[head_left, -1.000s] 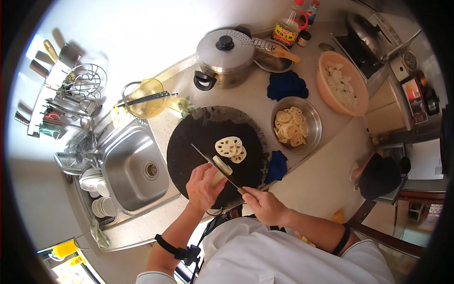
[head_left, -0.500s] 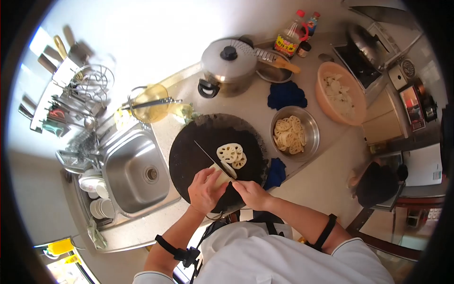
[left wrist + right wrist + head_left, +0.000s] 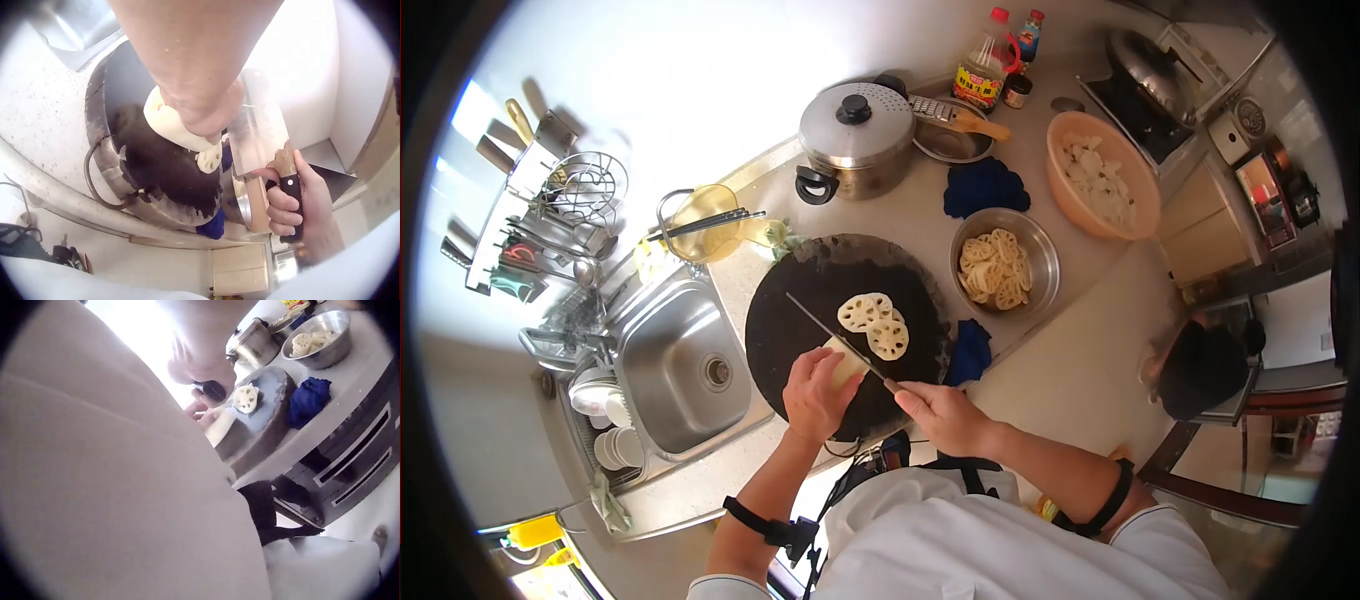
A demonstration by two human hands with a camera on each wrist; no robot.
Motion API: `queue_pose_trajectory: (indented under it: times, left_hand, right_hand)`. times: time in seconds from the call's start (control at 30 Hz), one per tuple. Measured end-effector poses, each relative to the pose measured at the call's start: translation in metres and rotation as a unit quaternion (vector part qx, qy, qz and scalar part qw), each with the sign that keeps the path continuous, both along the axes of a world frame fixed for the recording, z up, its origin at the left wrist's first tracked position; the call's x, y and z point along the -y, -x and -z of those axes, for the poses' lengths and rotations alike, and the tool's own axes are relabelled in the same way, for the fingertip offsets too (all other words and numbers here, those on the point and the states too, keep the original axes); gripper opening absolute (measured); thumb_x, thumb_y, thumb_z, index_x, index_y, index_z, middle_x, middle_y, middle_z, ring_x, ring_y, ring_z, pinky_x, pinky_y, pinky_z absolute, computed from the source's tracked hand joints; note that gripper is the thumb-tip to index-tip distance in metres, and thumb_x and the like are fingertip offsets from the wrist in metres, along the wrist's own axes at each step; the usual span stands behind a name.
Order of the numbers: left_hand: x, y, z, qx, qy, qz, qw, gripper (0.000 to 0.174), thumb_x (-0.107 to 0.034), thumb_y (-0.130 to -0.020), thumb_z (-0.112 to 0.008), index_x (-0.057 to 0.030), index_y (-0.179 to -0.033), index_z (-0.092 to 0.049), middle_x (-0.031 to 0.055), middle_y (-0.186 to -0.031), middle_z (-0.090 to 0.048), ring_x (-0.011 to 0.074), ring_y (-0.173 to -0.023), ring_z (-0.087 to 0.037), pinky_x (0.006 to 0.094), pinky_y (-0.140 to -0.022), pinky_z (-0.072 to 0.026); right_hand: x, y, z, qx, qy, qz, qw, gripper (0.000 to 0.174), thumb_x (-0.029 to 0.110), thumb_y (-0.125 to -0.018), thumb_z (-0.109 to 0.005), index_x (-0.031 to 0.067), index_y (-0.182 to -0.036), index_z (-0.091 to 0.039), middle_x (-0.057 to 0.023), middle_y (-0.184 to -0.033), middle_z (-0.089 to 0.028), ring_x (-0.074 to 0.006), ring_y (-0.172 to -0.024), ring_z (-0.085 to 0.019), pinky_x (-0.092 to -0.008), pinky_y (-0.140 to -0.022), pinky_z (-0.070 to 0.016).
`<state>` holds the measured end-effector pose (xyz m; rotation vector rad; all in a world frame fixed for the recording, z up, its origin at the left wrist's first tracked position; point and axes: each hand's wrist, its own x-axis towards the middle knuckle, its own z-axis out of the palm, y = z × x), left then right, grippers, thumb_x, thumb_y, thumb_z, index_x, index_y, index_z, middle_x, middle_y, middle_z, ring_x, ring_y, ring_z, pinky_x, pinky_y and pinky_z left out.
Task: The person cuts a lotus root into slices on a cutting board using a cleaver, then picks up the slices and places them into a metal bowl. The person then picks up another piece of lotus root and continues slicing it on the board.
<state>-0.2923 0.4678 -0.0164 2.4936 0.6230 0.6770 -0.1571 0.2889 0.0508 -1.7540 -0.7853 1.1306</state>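
On the round dark chopping block (image 3: 795,275), my left hand (image 3: 815,395) grips a peeled lotus root (image 3: 169,125) from above, fingers curled over it. My right hand (image 3: 945,415) holds a cleaver by its black and wooden handle (image 3: 289,200). The broad cleaver blade (image 3: 256,134) stands on edge at the cut end of the root, close beside the left fingertips. Just beyond the blade, several lotus root slices (image 3: 888,338) with round holes lie overlapping on the block. In the right wrist view, the right hand partly hides the left.
Right of the block stand a steel bowl (image 3: 1045,270) of lotus slices and a pink basin (image 3: 1065,205) of white pieces. Blue cloths (image 3: 970,352) lie near the block. A pressure cooker (image 3: 855,140) is behind, a sink (image 3: 670,400) at left.
A slice that leaned beside the blade half a second ago now lies flat with the others. The cleaver stays at the root's end, and the head view has shifted slightly.
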Motion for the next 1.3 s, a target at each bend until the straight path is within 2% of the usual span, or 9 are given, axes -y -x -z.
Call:
queue_pose_trajectory:
  times: [0.27,0.4,0.47,0.67,0.7,0.77,0.87,1.07,1.3]
  left_hand:
    - [-0.002,0.002,0.002,-0.021,0.031,-0.011,0.999,0.038,-0.019,-0.07,-0.087,-0.0097,-0.104,-0.071,0.0104,-0.108,-0.067,0.0312,-0.094,-0.067,0.0389,-0.077,-0.057]
    - [-0.005,0.001,-0.001,-0.015,0.025,-0.012,0.999,0.04,-0.018,-0.069,-0.087,-0.0098,-0.105,-0.071,0.0108,-0.108,-0.067,0.0312,-0.095,-0.067,0.0384,-0.077,-0.0575]
    - [-0.007,0.002,0.003,0.0,0.028,-0.006,1.0,0.041,-0.018,-0.069,-0.088,-0.0101,-0.105,-0.072,0.0115,-0.107,-0.068,0.0313,-0.095,-0.068,0.038,-0.078,-0.0579]
    - [-0.017,0.006,0.003,0.018,0.086,-0.008,0.996,0.043,-0.018,-0.066,-0.089,-0.0105,-0.105,-0.072,0.0123,-0.107,-0.069,0.0322,-0.097,-0.069,0.0366,-0.079,-0.0589]
    - [-0.018,0.005,0.005,0.017,0.089,-0.013,0.996,0.043,-0.018,-0.066,-0.089,-0.0105,-0.105,-0.072,0.0123,-0.107,-0.069,0.0322,-0.097,-0.069,0.0366,-0.079,-0.0589]
    - [-0.018,0.004,0.006,0.039,0.066,0.001,0.997,0.044,-0.017,-0.065,-0.089,-0.0114,-0.105,-0.072,0.0116,-0.106,-0.069,0.0322,-0.099,-0.069,0.0361,-0.079,-0.0593]
    - [-0.016,0.002,0.004,0.032,0.045,0.003,0.998,0.044,-0.015,-0.066,-0.089,-0.0096,-0.107,-0.072,0.0138,-0.105,-0.069,0.0322,-0.097,-0.07,0.037,-0.078,-0.0602]
    - [-0.008,0.002,-0.002,0.031,0.026,-0.001,0.999,0.045,-0.019,-0.065,-0.091,-0.0089,-0.104,-0.072,0.0133,-0.103,-0.07,0.0329,-0.101,-0.07,0.0377,-0.081,-0.0595]
    - [-0.001,0.004,0.004,0.029,0.028,-0.023,0.999,0.044,-0.019,-0.067,-0.088,-0.0085,-0.104,-0.068,0.0093,-0.106,-0.067,0.0317,-0.1,-0.067,0.0376,-0.079,-0.0576]
  right_hand:
    - [0.001,0.005,-0.009,-0.014,0.032,-0.02,0.999,0.041,0.034,-0.106,-0.047,-0.0014,-0.119,-0.062,-0.0195,-0.086,-0.067,-0.0347,-0.08,-0.064,-0.0411,-0.073,-0.0491]
    - [0.007,0.005,-0.012,-0.024,0.051,-0.024,0.998,0.042,0.034,-0.106,-0.046,-0.001,-0.122,-0.061,-0.0197,-0.088,-0.068,-0.0323,-0.082,-0.066,-0.0404,-0.074,-0.0495]
    - [0.007,0.004,-0.012,-0.043,0.077,-0.033,0.996,0.044,0.03,-0.107,-0.048,-0.0012,-0.138,-0.055,-0.0036,-0.079,-0.061,-0.0113,-0.074,-0.055,-0.029,-0.068,-0.0478]
    - [-0.006,0.0,-0.011,-0.062,0.061,-0.053,0.995,0.045,0.031,-0.109,-0.044,0.0004,-0.14,-0.055,0.0034,-0.073,-0.051,-0.0052,-0.064,-0.047,-0.024,-0.06,-0.0441]
    - [-0.011,-0.001,-0.008,-0.063,0.064,-0.057,0.994,0.045,0.031,-0.109,-0.044,0.0004,-0.14,-0.055,0.0034,-0.073,-0.051,-0.0052,-0.064,-0.047,-0.024,-0.06,-0.0441]
    - [-0.02,-0.002,0.002,-0.113,0.096,-0.035,0.988,0.041,0.029,-0.108,-0.045,-0.0007,-0.134,-0.058,-0.016,-0.092,-0.071,-0.0185,-0.081,-0.064,-0.0323,-0.072,-0.0499]
    - [-0.029,-0.009,0.014,-0.137,0.148,-0.058,0.978,0.04,0.029,-0.107,-0.045,-0.0008,-0.127,-0.062,-0.0185,-0.099,-0.071,-0.0219,-0.084,-0.065,-0.035,-0.075,-0.0502]
    - [-0.045,-0.011,0.056,-0.023,0.07,-0.054,0.996,0.043,0.036,-0.106,-0.045,-0.0012,-0.115,-0.064,-0.0184,-0.081,-0.066,-0.0264,-0.072,-0.06,-0.0381,-0.072,-0.0485]
    - [-0.017,-0.014,0.0,-0.071,0.095,-0.019,0.993,0.044,0.037,-0.107,-0.046,0.0007,-0.125,-0.064,-0.01,-0.085,-0.07,-0.0182,-0.074,-0.06,-0.0347,-0.072,-0.0485]
